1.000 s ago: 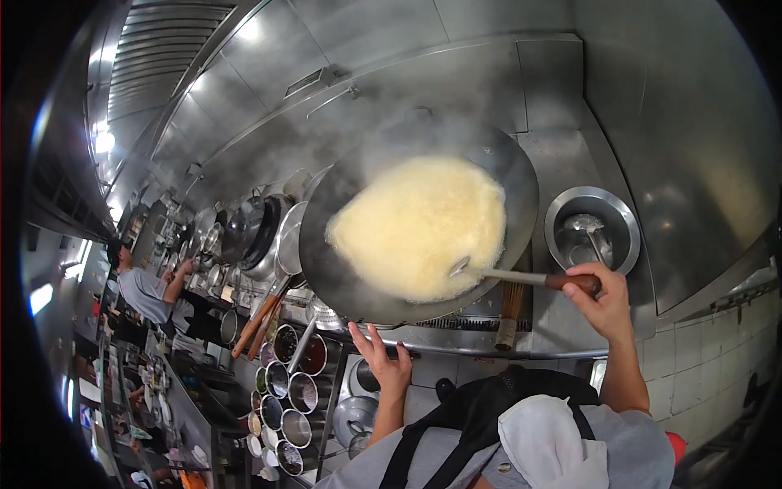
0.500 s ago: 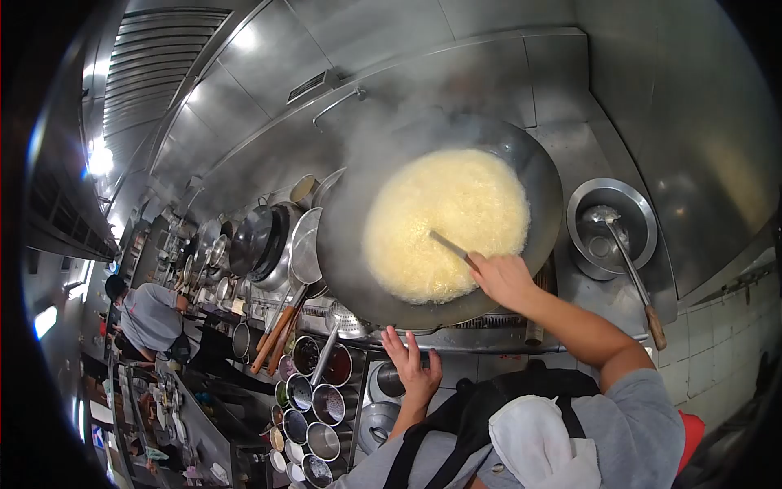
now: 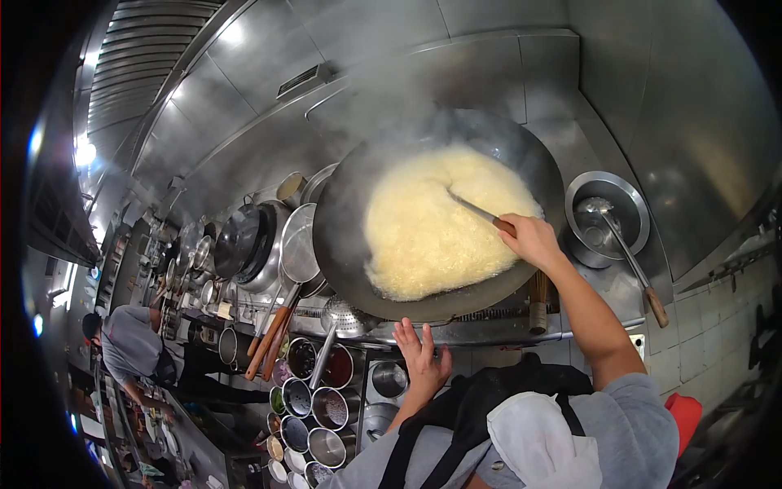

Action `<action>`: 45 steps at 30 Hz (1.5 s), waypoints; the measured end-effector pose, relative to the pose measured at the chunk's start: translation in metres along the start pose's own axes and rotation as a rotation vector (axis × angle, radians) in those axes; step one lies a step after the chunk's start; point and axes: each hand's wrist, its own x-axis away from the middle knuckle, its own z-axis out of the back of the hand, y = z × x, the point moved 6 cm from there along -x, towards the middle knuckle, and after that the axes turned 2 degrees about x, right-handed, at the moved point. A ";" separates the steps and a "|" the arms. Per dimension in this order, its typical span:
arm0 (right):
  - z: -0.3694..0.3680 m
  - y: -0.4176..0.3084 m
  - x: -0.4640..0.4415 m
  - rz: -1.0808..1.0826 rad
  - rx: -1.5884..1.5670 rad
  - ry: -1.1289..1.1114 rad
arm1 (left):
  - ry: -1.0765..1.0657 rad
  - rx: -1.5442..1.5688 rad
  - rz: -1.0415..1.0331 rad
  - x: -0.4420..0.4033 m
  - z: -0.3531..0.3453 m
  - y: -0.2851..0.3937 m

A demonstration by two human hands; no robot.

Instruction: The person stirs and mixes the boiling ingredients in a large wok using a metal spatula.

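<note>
A large dark wok [image 3: 346,281] holds pale yellow, foaming liquid [image 3: 440,232], with steam rising from it. My right hand [image 3: 529,240] is closed round the wooden grip of a long-handled metal utensil [image 3: 474,209]. The utensil's working end is sunk in the foam, so its kind is hidden. My left hand [image 3: 422,359] is held just off the near rim of the wok, fingers spread, holding nothing.
Right of the wok, a metal pot [image 3: 607,183] has a wooden-handled ladle [image 3: 631,261] in it. Strainers [image 3: 300,244] and several seasoning pots [image 3: 330,407] stand at the left. Further left, a person in grey [image 3: 142,342] leans over a counter.
My right hand has moved the utensil up and to the right through the liquid, whose surface now bulges toward the right. The left hand has shifted slightly right. The other person has bent forward.
</note>
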 end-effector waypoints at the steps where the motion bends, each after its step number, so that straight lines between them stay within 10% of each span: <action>1: 0.006 0.002 0.011 -0.057 -0.051 -0.030 | -0.011 -0.003 0.001 0.001 0.000 0.000; 17: 0.116 -0.016 0.142 -0.155 -0.474 -0.313 | 0.000 0.060 -0.003 0.001 -0.004 -0.001; 27: 0.206 -0.009 0.134 -0.131 -0.018 -0.056 | 0.002 0.037 0.051 0.002 -0.002 -0.002; 45: 0.005 0.024 -0.061 0.063 0.227 0.026 | -0.027 0.036 0.124 -0.002 0.009 0.005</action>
